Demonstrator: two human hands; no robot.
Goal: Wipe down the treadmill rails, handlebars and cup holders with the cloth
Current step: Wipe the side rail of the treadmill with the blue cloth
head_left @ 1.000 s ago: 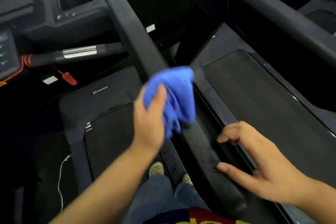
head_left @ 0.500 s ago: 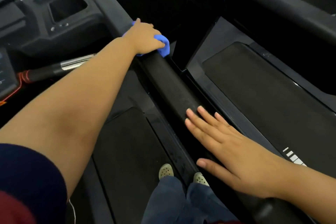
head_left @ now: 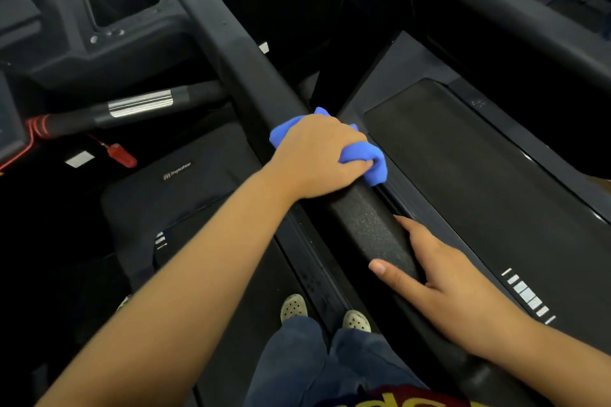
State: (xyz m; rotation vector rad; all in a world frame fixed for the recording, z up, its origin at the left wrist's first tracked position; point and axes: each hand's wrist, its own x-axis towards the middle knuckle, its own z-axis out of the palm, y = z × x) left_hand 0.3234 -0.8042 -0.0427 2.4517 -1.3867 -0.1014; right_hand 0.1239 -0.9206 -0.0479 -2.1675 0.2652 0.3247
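Wiping handrail [head_left: 370,225]: we are gripping blue cloth [head_left: 373,162] in left hand [head_left: 317,155], bunched over handrail's middle. Right hand [head_left: 453,291], fingers spread, is resting on handrail nearer us. We are aiming for firm wrap, underside included.

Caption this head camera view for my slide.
Left hand grips blue cloth on treadmill handrail; right hand rests nearer on it.

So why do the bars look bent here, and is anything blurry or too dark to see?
Head view: the wide-angle lens bows the handrail and the far rail; the left forearm looks soft-edged near the camera, while the cloth and right hand are fairly sharp; light is dim and flat, the lower left nearly black; a bright glint sits on the handlebar's metal band.
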